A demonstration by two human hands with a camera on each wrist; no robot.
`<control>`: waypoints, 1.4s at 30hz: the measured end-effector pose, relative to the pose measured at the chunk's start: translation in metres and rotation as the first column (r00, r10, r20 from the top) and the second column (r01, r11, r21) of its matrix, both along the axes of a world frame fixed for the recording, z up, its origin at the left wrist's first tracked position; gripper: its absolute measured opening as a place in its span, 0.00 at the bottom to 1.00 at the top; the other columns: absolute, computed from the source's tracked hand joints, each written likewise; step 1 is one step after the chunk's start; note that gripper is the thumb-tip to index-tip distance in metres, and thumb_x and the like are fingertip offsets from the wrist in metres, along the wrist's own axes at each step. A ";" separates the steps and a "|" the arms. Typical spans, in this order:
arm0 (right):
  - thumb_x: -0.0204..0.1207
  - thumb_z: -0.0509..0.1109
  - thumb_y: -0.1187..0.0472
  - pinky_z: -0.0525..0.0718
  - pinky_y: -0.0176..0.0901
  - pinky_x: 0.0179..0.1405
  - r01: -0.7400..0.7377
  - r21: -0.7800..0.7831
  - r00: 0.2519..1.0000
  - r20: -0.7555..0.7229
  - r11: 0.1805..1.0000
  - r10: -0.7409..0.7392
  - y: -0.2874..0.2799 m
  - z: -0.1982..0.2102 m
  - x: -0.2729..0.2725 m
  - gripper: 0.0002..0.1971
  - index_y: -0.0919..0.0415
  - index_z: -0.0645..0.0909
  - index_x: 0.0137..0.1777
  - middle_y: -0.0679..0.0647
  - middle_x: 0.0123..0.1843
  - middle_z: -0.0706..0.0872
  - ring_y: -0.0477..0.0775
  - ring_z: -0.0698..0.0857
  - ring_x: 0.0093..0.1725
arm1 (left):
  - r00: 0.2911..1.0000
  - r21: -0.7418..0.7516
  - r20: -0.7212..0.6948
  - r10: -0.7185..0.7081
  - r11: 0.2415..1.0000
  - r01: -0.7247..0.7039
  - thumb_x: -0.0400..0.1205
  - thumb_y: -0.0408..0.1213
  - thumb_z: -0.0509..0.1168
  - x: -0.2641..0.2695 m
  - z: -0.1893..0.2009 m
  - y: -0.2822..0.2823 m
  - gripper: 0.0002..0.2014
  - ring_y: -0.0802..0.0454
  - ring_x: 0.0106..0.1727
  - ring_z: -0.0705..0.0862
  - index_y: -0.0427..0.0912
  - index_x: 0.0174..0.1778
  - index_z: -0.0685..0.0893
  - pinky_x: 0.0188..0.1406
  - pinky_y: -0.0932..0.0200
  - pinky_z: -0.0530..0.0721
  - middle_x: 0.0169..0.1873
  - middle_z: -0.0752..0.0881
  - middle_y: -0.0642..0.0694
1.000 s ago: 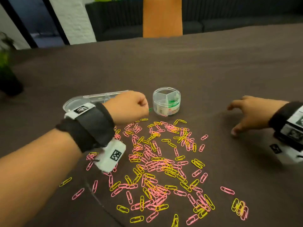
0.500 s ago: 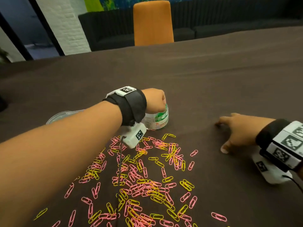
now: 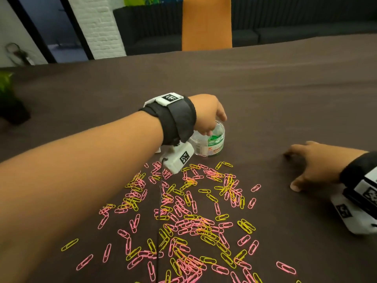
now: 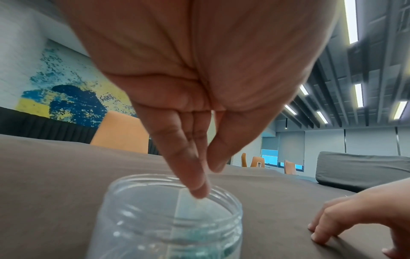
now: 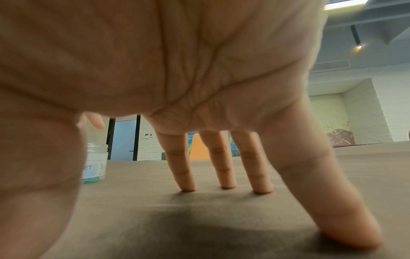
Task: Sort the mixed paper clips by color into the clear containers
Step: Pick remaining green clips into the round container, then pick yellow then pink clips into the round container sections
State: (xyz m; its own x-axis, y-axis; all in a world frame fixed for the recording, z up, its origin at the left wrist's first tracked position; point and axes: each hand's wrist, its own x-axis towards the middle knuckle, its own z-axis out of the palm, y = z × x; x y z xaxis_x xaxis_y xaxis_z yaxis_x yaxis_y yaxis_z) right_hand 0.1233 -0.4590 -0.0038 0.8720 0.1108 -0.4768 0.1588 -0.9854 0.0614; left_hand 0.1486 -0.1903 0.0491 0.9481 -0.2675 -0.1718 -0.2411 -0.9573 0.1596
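Whereas a second ago our left hand (image 3: 206, 115) pinched a green clip beside the round clear divided plastic jar (image 3: 212, 144), its straightened fingers (image 4: 195, 182) now hover empty over that jar: clip deposited. Right hand (image 3: 318, 164) rests spread beside it; pink-and-yellow clips (image 3: 191, 213) remain unsorted.

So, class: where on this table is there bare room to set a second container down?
Bare cloth lies between the clear jar and the right hand, and across the far table toward the orange chair. The near centre is crowded with pink and yellow clips.
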 end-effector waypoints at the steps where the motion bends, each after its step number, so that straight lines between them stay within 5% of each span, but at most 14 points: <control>1: 0.54 0.83 0.34 0.85 0.54 0.58 0.001 0.002 1.000 0.003 1.000 -0.001 0.000 0.000 0.000 0.52 0.39 0.63 0.78 0.50 0.67 0.71 0.59 0.81 0.62 | 1.000 -0.023 0.012 -0.005 1.000 0.006 0.79 0.28 0.70 -0.001 -0.001 0.003 0.26 0.64 0.31 0.79 0.54 0.72 0.81 0.57 0.55 0.87 0.32 0.76 0.67; 5: 0.54 0.84 0.35 0.84 0.54 0.60 0.013 0.011 1.000 0.004 1.000 -0.013 0.000 -0.001 -0.001 0.52 0.40 0.63 0.78 0.50 0.66 0.71 0.59 0.80 0.63 | 0.996 -0.159 0.083 0.024 0.987 -0.010 0.79 0.31 0.68 -0.016 0.002 0.028 0.15 0.66 0.27 0.83 0.51 0.58 0.88 0.41 0.58 0.87 0.32 0.86 0.59; 9: 0.53 0.84 0.34 0.83 0.52 0.61 0.010 0.009 1.000 -0.004 1.000 -0.010 0.001 0.002 -0.003 0.52 0.40 0.64 0.78 0.49 0.62 0.71 0.58 0.80 0.63 | 0.991 -0.129 0.112 0.075 0.990 -0.060 0.78 0.35 0.70 -0.051 0.001 0.077 0.05 0.71 0.24 0.79 0.50 0.46 0.89 0.30 0.72 0.77 0.29 0.83 0.60; 12: 0.56 0.81 0.31 0.82 0.50 0.63 -0.043 -0.056 0.999 0.006 0.998 0.043 0.004 0.011 -0.008 0.50 0.40 0.65 0.78 0.49 0.67 0.72 0.55 0.80 0.65 | 0.989 0.014 0.024 0.144 0.989 -0.144 0.77 0.38 0.72 -0.083 -0.009 0.122 0.03 0.65 0.30 0.82 0.50 0.45 0.89 0.39 0.64 0.80 0.32 0.86 0.58; 15: 0.69 0.72 0.32 0.82 0.44 0.62 -0.216 -0.084 0.959 0.168 0.973 0.227 0.040 0.032 -0.026 0.36 0.40 0.68 0.76 0.46 0.68 0.71 0.51 0.81 0.64 | 0.965 0.095 -0.013 0.263 0.961 -0.261 0.78 0.39 0.71 -0.109 -0.027 0.159 0.04 0.59 0.40 0.84 0.50 0.45 0.90 0.47 0.62 0.81 0.38 0.88 0.58; 19: 0.78 0.70 0.47 0.81 0.42 0.58 -0.510 0.146 0.837 0.312 0.847 0.450 0.134 0.041 -0.050 0.18 0.38 0.76 0.68 0.42 0.61 0.80 0.48 0.83 0.59 | 0.934 0.118 -0.069 0.352 0.932 -0.342 0.80 0.39 0.69 -0.120 -0.045 0.175 0.11 0.57 0.49 0.85 0.54 0.56 0.90 0.52 0.62 0.81 0.47 0.89 0.58; 23: 0.81 0.64 0.61 0.80 0.42 0.58 -0.577 0.106 0.807 0.222 0.810 0.547 0.216 0.018 -0.035 0.17 0.47 0.79 0.69 0.50 0.63 0.85 0.56 0.84 0.63 | 0.965 0.095 -0.038 0.261 0.962 -0.256 0.84 0.39 0.64 -0.113 -0.055 0.160 0.17 0.52 0.61 0.84 0.60 0.66 0.86 0.64 0.55 0.81 0.60 0.87 0.56; 27: 0.81 0.65 0.61 0.83 0.45 0.55 -0.570 0.051 0.811 0.192 0.820 0.552 0.260 0.004 -0.017 0.14 0.53 0.83 0.65 0.54 0.61 0.86 0.58 0.85 0.60 | 0.979 0.184 0.003 0.204 0.962 -0.201 0.84 0.41 0.63 -0.104 -0.061 0.150 0.15 0.45 0.62 0.84 0.57 0.66 0.85 0.61 0.52 0.82 0.59 0.86 0.50; 31: 0.80 0.65 0.62 0.87 0.49 0.51 -0.576 0.007 0.808 0.156 0.817 0.568 0.272 -0.006 -0.015 0.11 0.58 0.83 0.60 0.56 0.55 0.87 0.59 0.87 0.55 | 0.952 0.167 0.065 0.298 0.938 -0.305 0.82 0.45 0.66 -0.110 -0.056 0.158 0.08 0.48 0.51 0.86 0.52 0.53 0.89 0.50 0.55 0.84 0.48 0.89 0.51; 35: 0.79 0.66 0.63 0.86 0.47 0.52 -0.540 0.054 0.837 0.143 0.840 0.528 0.268 -0.011 -0.013 0.11 0.57 0.80 0.60 0.55 0.55 0.86 0.59 0.85 0.54 | 0.949 0.135 -0.052 0.312 0.943 -0.303 0.79 0.56 0.69 -0.122 -0.059 0.166 0.14 0.53 0.46 0.86 0.51 0.50 0.90 0.49 0.55 0.87 0.44 0.90 0.53; 39: 0.77 0.66 0.66 0.80 0.45 0.48 -0.509 0.231 0.855 0.250 0.829 0.455 0.264 -0.010 -0.013 0.12 0.53 0.78 0.58 0.55 0.57 0.82 0.56 0.80 0.52 | 0.958 0.150 -0.070 0.277 0.953 -0.264 0.83 0.50 0.67 -0.124 -0.061 0.165 0.12 0.52 0.50 0.86 0.51 0.58 0.88 0.50 0.57 0.84 0.50 0.89 0.52; 42: 0.79 0.64 0.69 0.80 0.45 0.53 -0.507 0.258 0.859 0.229 0.822 0.458 0.265 -0.007 -0.014 0.14 0.56 0.78 0.61 0.56 0.59 0.81 0.58 0.81 0.58 | 0.958 0.135 -0.025 0.285 0.951 -0.279 0.83 0.46 0.67 -0.118 -0.064 0.160 0.06 0.51 0.48 0.84 0.50 0.50 0.88 0.43 0.58 0.79 0.44 0.88 0.52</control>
